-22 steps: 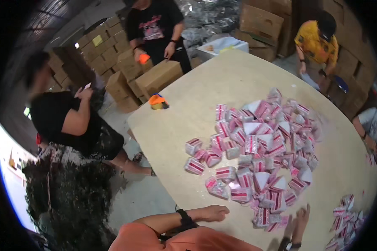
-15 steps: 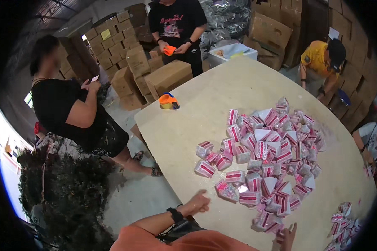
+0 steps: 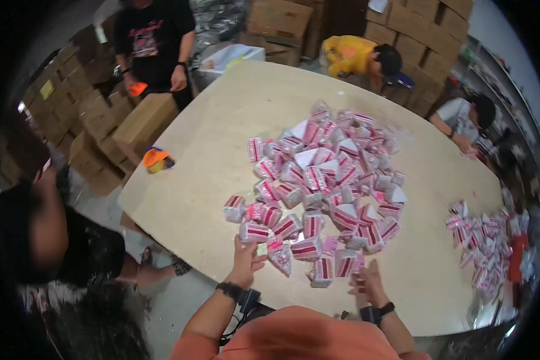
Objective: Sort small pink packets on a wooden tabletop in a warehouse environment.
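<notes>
A large heap of cake-slice-shaped pieces (image 3: 314, 179), white and grey with pink-red stripes and wrapped in clear plastic, covers the middle of the pale table (image 3: 198, 129). At its near left edge my left hand (image 3: 246, 261) is open, fingers apart, its fingertips close to or touching a wrapped cake slice (image 3: 254, 232). A slice with a pink top (image 3: 279, 257) lies just right of that hand. My right hand (image 3: 371, 284) is also open at the near edge of the heap, beside another wrapped slice (image 3: 345, 263). Neither hand holds anything.
A second pile of wrapped slices (image 3: 480, 246) is at the table's right. Orange and blue tape dispensers (image 3: 156, 159) sit at the left edge. People stand at the left and far left; others bend at the far right. Cartons (image 3: 147, 123) and a white bin (image 3: 228, 60) stand beyond.
My view has swung to the right. Both hands have come to the near edge of the heap, and the left hand's fingers have opened out. Slices at the near edge have shifted.
</notes>
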### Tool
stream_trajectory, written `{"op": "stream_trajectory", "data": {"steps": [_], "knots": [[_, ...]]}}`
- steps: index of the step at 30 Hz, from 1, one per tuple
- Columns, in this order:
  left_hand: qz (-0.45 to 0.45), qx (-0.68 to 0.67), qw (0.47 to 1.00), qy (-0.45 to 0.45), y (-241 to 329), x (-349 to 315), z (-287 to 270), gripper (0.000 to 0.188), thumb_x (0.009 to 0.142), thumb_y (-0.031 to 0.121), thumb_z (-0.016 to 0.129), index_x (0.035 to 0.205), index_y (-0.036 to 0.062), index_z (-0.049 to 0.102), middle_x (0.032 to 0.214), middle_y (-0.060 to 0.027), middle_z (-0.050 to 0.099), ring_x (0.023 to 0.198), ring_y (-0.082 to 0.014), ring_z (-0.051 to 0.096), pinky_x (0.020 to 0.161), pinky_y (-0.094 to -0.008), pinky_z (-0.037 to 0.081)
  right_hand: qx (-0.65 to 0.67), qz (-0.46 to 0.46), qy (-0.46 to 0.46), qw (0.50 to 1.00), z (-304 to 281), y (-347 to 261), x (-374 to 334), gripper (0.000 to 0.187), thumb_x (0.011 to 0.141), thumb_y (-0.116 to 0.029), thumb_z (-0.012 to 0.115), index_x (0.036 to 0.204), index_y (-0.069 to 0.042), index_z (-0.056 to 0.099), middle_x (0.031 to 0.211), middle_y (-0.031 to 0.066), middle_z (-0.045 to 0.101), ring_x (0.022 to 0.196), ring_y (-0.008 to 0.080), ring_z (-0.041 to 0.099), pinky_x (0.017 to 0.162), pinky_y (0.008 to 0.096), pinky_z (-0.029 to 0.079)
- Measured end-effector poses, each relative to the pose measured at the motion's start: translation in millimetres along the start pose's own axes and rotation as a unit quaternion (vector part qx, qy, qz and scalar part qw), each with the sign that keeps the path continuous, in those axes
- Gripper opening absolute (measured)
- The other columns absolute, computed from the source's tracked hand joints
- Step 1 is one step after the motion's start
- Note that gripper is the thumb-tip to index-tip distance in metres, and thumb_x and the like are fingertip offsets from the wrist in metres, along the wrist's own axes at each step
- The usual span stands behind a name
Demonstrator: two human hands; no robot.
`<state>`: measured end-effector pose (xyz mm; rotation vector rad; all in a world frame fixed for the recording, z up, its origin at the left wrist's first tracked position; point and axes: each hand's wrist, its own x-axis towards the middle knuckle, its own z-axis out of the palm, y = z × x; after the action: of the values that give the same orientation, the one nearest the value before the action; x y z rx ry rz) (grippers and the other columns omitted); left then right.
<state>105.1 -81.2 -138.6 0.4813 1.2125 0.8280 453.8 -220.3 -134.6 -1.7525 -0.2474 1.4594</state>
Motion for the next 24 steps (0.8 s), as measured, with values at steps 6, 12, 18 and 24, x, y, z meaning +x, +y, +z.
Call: {"op": "stream_trajectory", "data": {"steps": [6,12,18,24], "knots": [[-0.031,-0.044,0.999,0.01,1.5,-2.4,10.6,0.078,0.086,0.035,0.056,0.141,0.0289,0.001,0.116,-0.0068,0.049,0.091,-0.0263,0.059,0.072,-0.0445,0.048,0.059,-0.092,-0.041,0.993,110.7,-5.2,14.9,0.072,0.086,-0.033,0.06,0.139,-0.026,0.011,0.095,0.0076,0.051,0.078,0.0225,0.059,0.053,0.0357,0.054],[-0.022,-0.113,0.993,0.01,37.2,47.1,37.9,0.025,0.084,0.027,0.054,0.105,0.0154,0.055,0.097,-0.0045,0.06,0.089,-0.0174,0.059,0.078,-0.0428,0.049,0.146,-0.099,-0.021,0.984,178.3,-29.8,78.9,0.084,0.084,-0.034,0.063,0.14,-0.023,0.002,0.106,0.0109,0.052,0.087,0.024,0.059,0.058,0.0403,0.055],[0.009,-0.24,0.963,-0.125,57.7,129.2,-15.7,0.023,0.087,0.025,0.054,0.101,0.0069,0.059,0.095,-0.0083,0.063,0.086,-0.0272,0.062,0.08,-0.045,0.052,0.1,-0.167,-0.016,0.981,262.9,-53.6,162.5,0.088,0.079,-0.028,0.067,0.142,-0.014,0.007,0.108,0.0134,0.053,0.091,0.0231,0.056,0.067,0.0382,0.05],[0.087,0.01,0.994,0.06,76.8,116.6,-2.1,0.063,0.085,0.016,0.055,0.14,0.0062,0.025,0.126,-0.0075,0.048,0.115,-0.0227,0.047,0.091,-0.0403,0.044,-0.067,-0.281,-0.124,0.949,195.3,-115.9,77.7,0.065,0.083,-0.018,0.06,0.139,-0.008,0.028,0.099,0.0066,0.056,0.082,0.0136,0.056,0.061,0.026,0.046]]}}
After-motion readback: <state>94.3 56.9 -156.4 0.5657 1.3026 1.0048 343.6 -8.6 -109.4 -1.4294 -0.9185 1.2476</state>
